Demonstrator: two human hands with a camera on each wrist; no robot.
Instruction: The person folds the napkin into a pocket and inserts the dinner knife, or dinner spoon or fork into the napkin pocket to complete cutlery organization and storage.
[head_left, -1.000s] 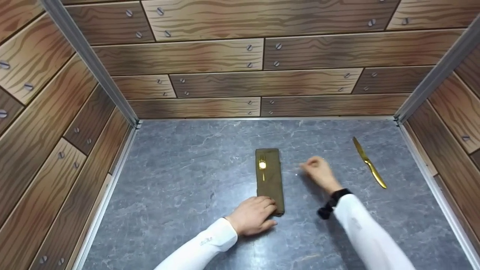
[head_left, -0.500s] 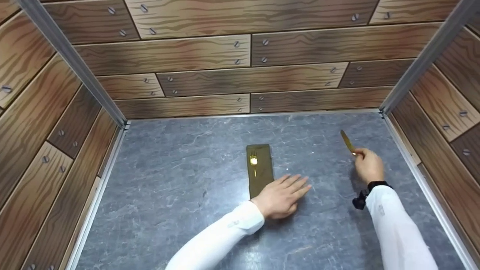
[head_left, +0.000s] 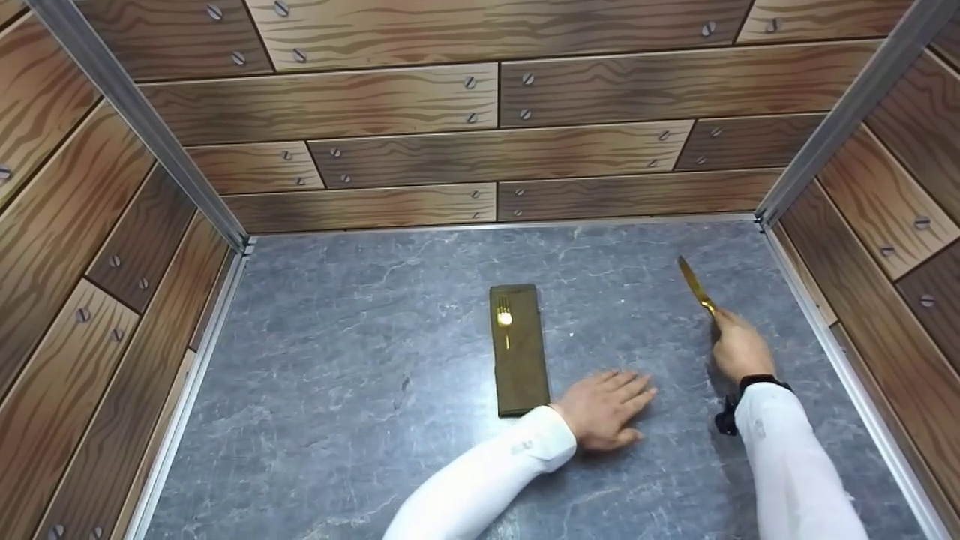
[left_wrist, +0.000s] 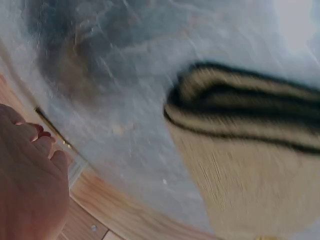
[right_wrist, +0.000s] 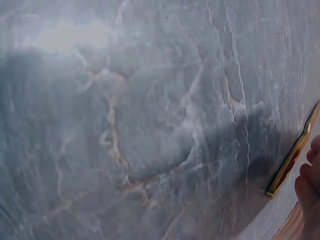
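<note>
A gold table knife (head_left: 694, 285) lies at the right of the grey surface, its blade pointing away from me. My right hand (head_left: 742, 349) covers its handle, fingers curled at it. In the right wrist view the knife handle (right_wrist: 290, 162) shows beside those fingers (right_wrist: 309, 175). My left hand (head_left: 606, 409), fingers straight and slightly spread, is over the surface right of a folded olive-brown napkin (head_left: 525, 375). On the napkin's upper left lies a gold fork (head_left: 504, 313). The left wrist view shows the napkin's layered end (left_wrist: 250, 170) close up and blurred.
The grey marbled tabletop (head_left: 360, 360) is bounded by wood-patterned panels at the back (head_left: 405, 161), left (head_left: 142, 255) and right (head_left: 877, 217). Metal strips (head_left: 832, 330) run along its edges.
My left hand has left the napkin and moved right. My right hand has moved right to the knife and now holds its handle. The view has shifted slightly; fork and napkin look unmoved.
</note>
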